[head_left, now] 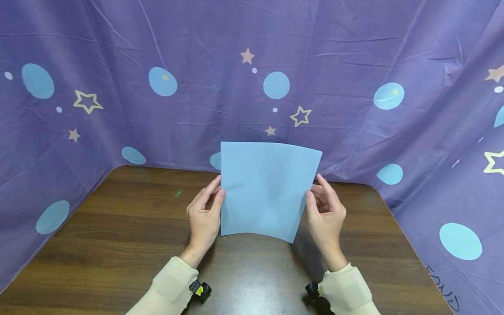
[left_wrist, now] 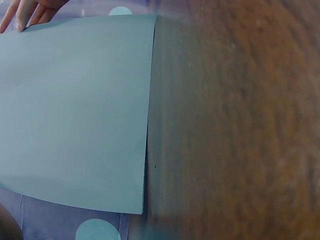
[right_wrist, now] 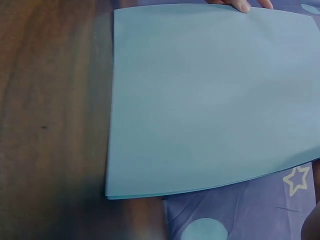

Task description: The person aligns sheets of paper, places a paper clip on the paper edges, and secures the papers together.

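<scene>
Light blue paper [head_left: 267, 190] is held up in front of me, tilted back and slightly bowed. Its lower edge in the right wrist view shows more than one layer. My left hand [head_left: 205, 212] pinches the left edge, thumb in front and fingers partly hidden behind. On the opposite edge, my right hand [head_left: 326, 212] grips the paper [right_wrist: 210, 100] between thumb and fingers. In the left wrist view, the right hand's fingers [left_wrist: 25, 15] show at the far edge of the sheet.
A small green paper clip [head_left: 179, 193] lies on the brown wooden table [head_left: 118, 236], behind and left of my left hand. A purple curtain [head_left: 204, 87] with stars and blue dots surrounds the table's back and sides.
</scene>
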A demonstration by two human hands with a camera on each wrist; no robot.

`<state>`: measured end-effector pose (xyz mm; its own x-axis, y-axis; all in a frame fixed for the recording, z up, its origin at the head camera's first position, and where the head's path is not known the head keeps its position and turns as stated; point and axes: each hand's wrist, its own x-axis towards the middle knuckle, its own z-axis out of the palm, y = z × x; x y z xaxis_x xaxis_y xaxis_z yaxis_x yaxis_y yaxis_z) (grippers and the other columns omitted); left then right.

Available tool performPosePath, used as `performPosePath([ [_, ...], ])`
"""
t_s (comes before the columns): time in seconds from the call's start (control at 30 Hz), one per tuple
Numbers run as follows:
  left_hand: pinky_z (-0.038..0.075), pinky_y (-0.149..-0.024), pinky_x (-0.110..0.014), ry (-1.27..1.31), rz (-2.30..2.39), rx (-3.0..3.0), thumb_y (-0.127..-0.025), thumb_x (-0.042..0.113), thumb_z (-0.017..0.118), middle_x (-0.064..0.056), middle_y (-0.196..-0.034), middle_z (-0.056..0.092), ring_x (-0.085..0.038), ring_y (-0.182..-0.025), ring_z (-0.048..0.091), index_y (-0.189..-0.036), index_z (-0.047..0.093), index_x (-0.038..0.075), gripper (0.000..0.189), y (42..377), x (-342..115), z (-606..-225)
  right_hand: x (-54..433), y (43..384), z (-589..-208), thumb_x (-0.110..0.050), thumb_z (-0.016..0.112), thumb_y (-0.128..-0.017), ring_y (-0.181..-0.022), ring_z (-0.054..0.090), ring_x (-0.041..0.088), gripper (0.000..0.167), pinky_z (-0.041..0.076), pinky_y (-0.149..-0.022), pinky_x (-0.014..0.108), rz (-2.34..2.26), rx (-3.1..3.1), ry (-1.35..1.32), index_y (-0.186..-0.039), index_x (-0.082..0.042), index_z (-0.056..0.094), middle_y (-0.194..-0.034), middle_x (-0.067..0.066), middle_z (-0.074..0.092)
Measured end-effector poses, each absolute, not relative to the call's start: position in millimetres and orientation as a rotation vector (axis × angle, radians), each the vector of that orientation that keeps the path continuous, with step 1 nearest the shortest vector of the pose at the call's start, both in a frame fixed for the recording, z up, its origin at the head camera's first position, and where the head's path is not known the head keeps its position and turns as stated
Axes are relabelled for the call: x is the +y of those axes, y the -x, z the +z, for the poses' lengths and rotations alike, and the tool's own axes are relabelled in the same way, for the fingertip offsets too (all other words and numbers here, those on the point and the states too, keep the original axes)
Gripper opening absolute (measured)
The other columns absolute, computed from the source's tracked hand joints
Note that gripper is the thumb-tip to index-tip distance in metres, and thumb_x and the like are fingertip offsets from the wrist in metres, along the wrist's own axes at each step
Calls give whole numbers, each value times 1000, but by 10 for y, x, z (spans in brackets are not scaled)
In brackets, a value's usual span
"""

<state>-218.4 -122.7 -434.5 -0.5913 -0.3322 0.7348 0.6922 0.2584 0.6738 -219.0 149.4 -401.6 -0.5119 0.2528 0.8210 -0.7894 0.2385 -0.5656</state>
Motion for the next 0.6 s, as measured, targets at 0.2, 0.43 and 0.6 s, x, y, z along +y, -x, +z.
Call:
performPosePath([
  [0.2, 55, -84, -17, 353, -1485, -1651, -96, -3, 76, -14, -103, 77, -9, -96, 69, -134, 75, 11, 40, 2185, -1233, -4344, 1578, 2303, -4008, 18, 70, -91, -72, 64, 3, 51, 51, -63, 12, 1455, -1593, -535, -139, 4, 66, -95, 24, 72],
  [0.43, 56, -84, -17, 365, -1483, -1641, -96, -3, 76, -14, -102, 77, -9, -96, 69, -133, 76, 10, 40, 2186, -1232, -4347, 1605, 2300, -3863, 16, 70, -92, -69, 61, 4, 48, 50, -61, 13, 1434, -1577, -577, -138, 5, 66, -94, 20, 73],
  [0.6, 56, -84, -17, 366, -1478, -1642, -96, -4, 76, -14, -101, 76, -8, -96, 69, -133, 76, 10, 40, 2180, -1226, -4351, 1630, 2308, -3778, 17, 69, -91, -67, 61, 3, 48, 49, -60, 13, 1411, -1577, -605, -138, 5, 67, -94, 21, 73],
])
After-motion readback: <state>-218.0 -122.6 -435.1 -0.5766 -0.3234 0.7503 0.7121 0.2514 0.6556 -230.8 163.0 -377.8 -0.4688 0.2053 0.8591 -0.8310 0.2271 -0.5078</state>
